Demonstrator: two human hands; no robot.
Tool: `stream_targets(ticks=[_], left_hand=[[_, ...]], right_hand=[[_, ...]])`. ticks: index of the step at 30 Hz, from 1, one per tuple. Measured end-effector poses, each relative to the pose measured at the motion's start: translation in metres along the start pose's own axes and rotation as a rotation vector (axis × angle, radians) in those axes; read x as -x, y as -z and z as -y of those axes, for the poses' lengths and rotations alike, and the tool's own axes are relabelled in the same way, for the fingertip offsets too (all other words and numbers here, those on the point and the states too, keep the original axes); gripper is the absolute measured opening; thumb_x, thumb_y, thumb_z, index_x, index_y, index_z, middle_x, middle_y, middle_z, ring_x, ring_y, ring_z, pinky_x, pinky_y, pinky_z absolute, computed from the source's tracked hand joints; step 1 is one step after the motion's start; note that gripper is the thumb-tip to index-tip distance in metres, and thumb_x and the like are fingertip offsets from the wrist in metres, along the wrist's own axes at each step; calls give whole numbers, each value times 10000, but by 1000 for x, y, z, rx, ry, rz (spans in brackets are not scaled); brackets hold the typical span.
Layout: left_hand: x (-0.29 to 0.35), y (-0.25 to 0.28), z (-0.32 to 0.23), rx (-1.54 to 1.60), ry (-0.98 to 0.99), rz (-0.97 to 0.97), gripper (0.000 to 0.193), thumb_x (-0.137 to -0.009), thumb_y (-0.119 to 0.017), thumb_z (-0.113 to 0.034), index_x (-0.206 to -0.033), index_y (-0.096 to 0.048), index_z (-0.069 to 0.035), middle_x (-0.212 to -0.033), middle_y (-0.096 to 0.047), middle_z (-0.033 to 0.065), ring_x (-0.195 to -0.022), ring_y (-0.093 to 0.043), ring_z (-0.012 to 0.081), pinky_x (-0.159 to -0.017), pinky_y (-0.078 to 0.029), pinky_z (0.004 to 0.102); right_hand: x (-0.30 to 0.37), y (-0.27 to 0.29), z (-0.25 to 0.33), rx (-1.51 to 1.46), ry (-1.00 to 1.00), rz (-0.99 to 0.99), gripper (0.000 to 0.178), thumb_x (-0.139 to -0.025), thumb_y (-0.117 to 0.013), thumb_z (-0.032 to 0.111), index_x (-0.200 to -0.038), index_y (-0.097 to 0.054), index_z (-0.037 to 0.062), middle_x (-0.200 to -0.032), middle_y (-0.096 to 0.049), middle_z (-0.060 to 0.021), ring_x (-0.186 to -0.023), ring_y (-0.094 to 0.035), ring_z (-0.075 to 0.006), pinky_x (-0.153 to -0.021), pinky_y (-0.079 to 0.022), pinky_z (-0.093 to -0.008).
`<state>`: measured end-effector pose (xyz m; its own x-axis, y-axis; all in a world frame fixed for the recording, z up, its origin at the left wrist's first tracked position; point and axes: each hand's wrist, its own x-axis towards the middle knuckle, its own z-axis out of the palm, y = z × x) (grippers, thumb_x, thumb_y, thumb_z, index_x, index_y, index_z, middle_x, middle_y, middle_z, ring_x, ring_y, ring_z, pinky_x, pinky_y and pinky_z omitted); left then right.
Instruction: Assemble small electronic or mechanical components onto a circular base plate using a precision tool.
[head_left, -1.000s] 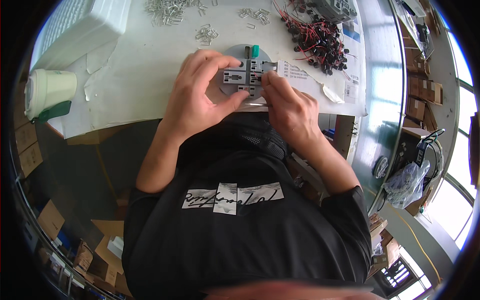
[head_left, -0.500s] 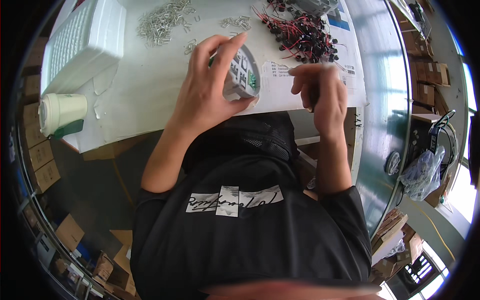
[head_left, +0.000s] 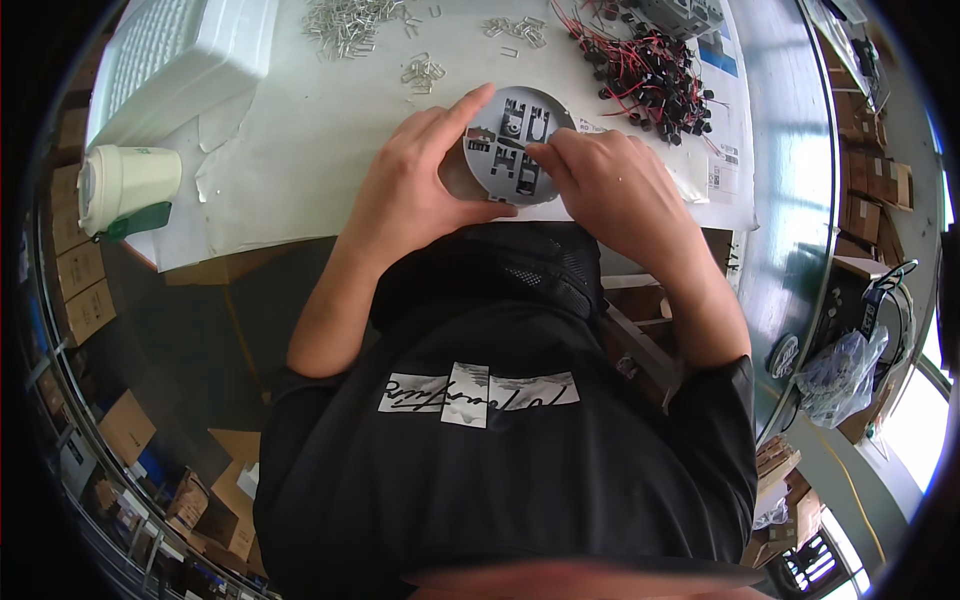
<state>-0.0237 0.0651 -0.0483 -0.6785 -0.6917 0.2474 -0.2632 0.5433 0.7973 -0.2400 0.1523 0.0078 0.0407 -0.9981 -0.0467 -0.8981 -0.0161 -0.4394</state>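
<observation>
A round grey plastic housing with several slotted recesses is held tilted over the table's near edge, its slotted inside facing up. My left hand grips its left rim, fingers along the far side and thumb along the near side. At the right, my right hand is closed, with thumb and index fingertips pressed together over the housing's inner face. Whatever sits in that pinch is hidden by the fingers. Beyond the housing lie small U-shaped metal pieces, in a small pile and a larger heap.
Black round parts with red wires are heaped at the far right, beside grey plastic parts. A printed sheet lies under that side. White foam trays and a cream lidded cup occupy the table's left.
My right hand has moved left from beside the housing onto its inner face. The housing has turned in my left hand, so its slotted inside now shows upward.
</observation>
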Motion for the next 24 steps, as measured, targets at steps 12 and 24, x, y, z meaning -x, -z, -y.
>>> stream_targets(ticks=[12,24], left_hand=[[2,-6,4,-8,-52,-66,1064,-583,-1015,-215,-1536,-553,-118,-942,-681,91,-884,-660,267,-848,-557,407],[4,-9,4,-35,-73,-59,1083,-594,-1006,-258,-1552,-525,-106,-902,-663,87,-855,-656,274,-854,-542,424]], right_hand=[[-8,-2,5,28,11,76,434,-1054,-613,335,-754,-671,26,-656,-652,-204,-648,-654,-449,-603,-516,-544],[-11,-4,10,14,30,104,356,-1039,-641,257,-784,-677,11,-694,-645,-231,-690,-639,-461,-639,-498,-540]])
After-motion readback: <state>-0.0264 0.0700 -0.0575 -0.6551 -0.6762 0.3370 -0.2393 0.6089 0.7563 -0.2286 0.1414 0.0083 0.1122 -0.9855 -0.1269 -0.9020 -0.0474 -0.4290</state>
